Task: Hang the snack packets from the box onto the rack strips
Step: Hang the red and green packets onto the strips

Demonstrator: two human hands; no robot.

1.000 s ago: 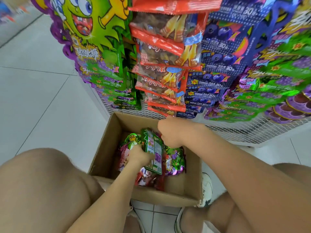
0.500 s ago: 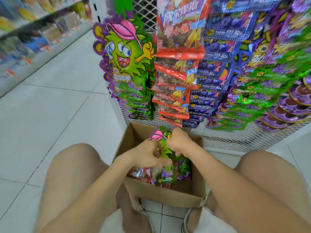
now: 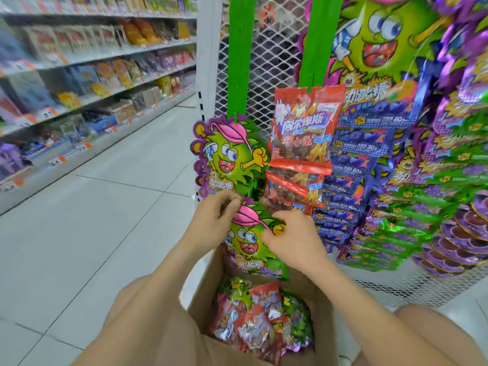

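Lifted from the box (image 3: 326, 317), green packet (image 3: 248, 243) pinched between left hand (image 3: 211, 223) and right hand (image 3: 291, 237).

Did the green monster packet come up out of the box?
Yes. The green monster packet, pinched by the left hand and right hand, has risen from inside the cardboard box to above its rim.

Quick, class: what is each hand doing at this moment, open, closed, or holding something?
Left hand: closed, its fingers pinching the top of the green monster packet.
Right hand: closed, gripping the same packet's upper right edge.
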